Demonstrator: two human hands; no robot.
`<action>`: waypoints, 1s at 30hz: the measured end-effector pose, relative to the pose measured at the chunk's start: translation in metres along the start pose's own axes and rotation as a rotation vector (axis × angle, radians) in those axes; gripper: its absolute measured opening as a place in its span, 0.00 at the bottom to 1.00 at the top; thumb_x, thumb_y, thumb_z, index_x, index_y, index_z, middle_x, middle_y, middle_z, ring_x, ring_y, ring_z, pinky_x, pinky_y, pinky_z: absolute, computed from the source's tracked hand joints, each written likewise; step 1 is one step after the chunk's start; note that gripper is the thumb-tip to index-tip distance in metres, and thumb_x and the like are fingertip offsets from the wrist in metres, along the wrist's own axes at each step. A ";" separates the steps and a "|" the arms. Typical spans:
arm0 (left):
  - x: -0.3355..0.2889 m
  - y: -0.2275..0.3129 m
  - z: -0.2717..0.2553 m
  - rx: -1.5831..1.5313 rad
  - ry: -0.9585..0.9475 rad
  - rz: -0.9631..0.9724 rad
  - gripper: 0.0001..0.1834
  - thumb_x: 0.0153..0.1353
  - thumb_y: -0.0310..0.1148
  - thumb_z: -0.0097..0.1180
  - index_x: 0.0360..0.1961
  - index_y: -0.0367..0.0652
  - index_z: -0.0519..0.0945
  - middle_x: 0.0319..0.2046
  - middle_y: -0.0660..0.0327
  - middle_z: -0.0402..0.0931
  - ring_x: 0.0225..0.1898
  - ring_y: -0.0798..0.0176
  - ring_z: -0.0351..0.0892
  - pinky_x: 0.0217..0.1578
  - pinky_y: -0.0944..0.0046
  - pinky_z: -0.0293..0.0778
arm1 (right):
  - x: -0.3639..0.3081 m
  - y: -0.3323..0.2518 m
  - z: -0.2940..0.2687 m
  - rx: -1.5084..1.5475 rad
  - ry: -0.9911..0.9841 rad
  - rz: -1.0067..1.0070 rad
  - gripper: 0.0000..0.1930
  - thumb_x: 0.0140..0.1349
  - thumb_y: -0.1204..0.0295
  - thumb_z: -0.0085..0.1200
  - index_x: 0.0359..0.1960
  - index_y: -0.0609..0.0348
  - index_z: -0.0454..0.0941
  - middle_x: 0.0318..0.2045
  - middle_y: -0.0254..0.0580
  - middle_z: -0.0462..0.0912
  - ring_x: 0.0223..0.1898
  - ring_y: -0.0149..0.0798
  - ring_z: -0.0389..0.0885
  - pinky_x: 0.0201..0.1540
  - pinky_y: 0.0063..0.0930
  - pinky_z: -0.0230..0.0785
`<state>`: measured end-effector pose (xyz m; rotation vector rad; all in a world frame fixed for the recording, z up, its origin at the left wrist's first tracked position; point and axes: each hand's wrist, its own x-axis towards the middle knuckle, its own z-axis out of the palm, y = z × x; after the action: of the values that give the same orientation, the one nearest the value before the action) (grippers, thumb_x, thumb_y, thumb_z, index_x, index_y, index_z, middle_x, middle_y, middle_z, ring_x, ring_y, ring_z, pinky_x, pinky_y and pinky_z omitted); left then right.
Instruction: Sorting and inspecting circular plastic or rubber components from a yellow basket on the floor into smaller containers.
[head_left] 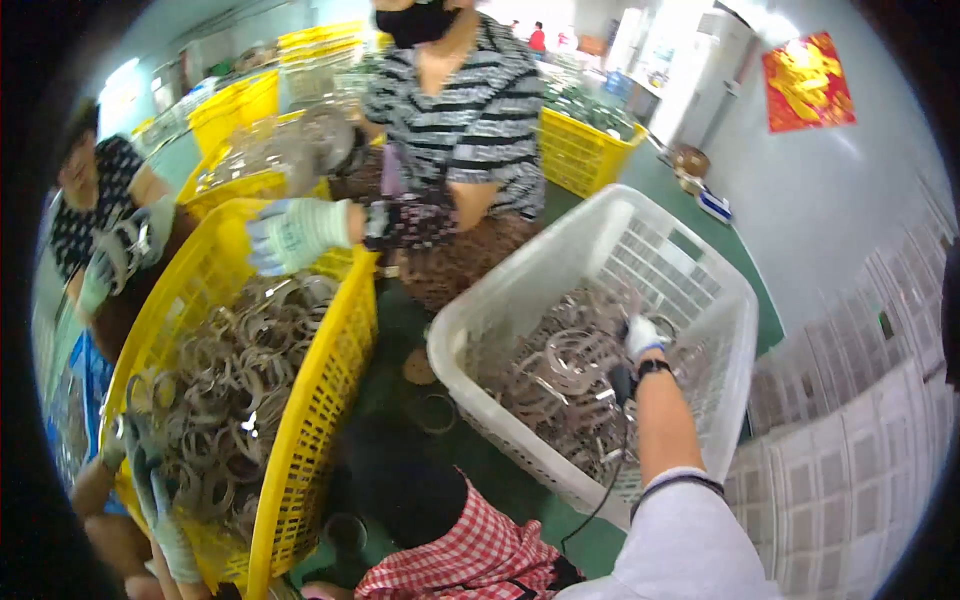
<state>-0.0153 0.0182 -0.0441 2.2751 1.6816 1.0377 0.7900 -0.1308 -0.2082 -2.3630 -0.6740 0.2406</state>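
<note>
My right hand (645, 337), in a white glove, reaches into a white plastic crate (590, 220) at the right. It is among a heap of clear, greyish ring-shaped pieces (572, 365). Its fingers are blurred and partly hidden among the pieces, so whether they grip one does not show. A black band (654, 367) circles my wrist. Beside it sits a small dark device (622, 382) with a thin cable (607, 490) running down over the crate's rim. My left hand is out of view.
A yellow crate (290, 470) of similar rings (235, 370) stands at left. A co-worker's gloved hand (300, 233) extends over its far end; other gloved hands (155, 495) are at its near left. Red-checked cloth (450, 550) lies below. A wall (830, 240) bounds the right.
</note>
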 end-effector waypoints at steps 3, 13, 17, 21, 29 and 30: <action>0.008 0.064 0.022 -1.132 -0.069 -0.400 0.27 0.67 0.31 0.40 0.66 0.39 0.54 0.66 0.58 0.52 0.64 0.58 0.54 0.64 0.63 0.53 | 0.008 0.047 -0.042 -0.889 -0.067 -0.255 0.13 0.54 0.76 0.46 0.39 0.60 0.79 0.35 0.54 0.81 0.39 0.53 0.80 0.41 0.42 0.73; 0.032 0.043 0.022 -0.787 0.022 -0.367 0.21 0.64 0.35 0.50 0.57 0.40 0.67 0.46 0.61 0.71 0.45 0.68 0.71 0.44 0.69 0.71 | -0.086 -0.214 -0.092 0.534 -0.341 -0.351 0.26 0.62 0.48 0.47 0.46 0.61 0.75 0.36 0.34 0.78 0.30 0.30 0.75 0.34 0.27 0.69; 0.028 0.026 0.033 -0.984 -0.031 -0.445 0.19 0.65 0.37 0.50 0.53 0.41 0.70 0.38 0.65 0.75 0.36 0.73 0.74 0.34 0.72 0.72 | -0.184 -0.371 -0.078 0.920 -0.592 -0.746 0.27 0.64 0.49 0.45 0.52 0.61 0.72 0.29 0.33 0.75 0.24 0.26 0.70 0.26 0.19 0.63; 0.022 0.011 0.035 -0.982 -0.047 -0.497 0.18 0.66 0.38 0.47 0.54 0.40 0.71 0.41 0.63 0.75 0.40 0.71 0.76 0.37 0.72 0.73 | -0.258 -0.481 -0.025 1.551 -1.432 -0.582 0.22 0.65 0.56 0.47 0.51 0.61 0.72 0.25 0.30 0.73 0.16 0.24 0.60 0.19 0.19 0.55; 0.039 0.021 0.018 -0.953 -0.228 -0.572 0.20 0.66 0.42 0.47 0.50 0.39 0.74 0.33 0.68 0.77 0.21 0.79 0.68 0.21 0.78 0.63 | -0.294 -0.493 0.174 1.215 -1.501 0.027 0.18 0.61 0.54 0.52 0.41 0.56 0.77 0.27 0.33 0.79 0.25 0.32 0.75 0.26 0.24 0.68; 0.044 0.024 0.019 -0.958 -0.243 -0.590 0.18 0.65 0.41 0.48 0.48 0.38 0.75 0.32 0.68 0.77 0.21 0.79 0.68 0.20 0.78 0.62 | -0.290 -0.492 0.182 1.198 -1.468 0.020 0.18 0.62 0.53 0.51 0.40 0.55 0.77 0.27 0.34 0.79 0.25 0.32 0.76 0.27 0.25 0.69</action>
<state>0.0217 0.0533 -0.0276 1.1515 1.2151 1.0304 0.2831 0.1361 -0.0318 -0.7332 -0.7354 1.8360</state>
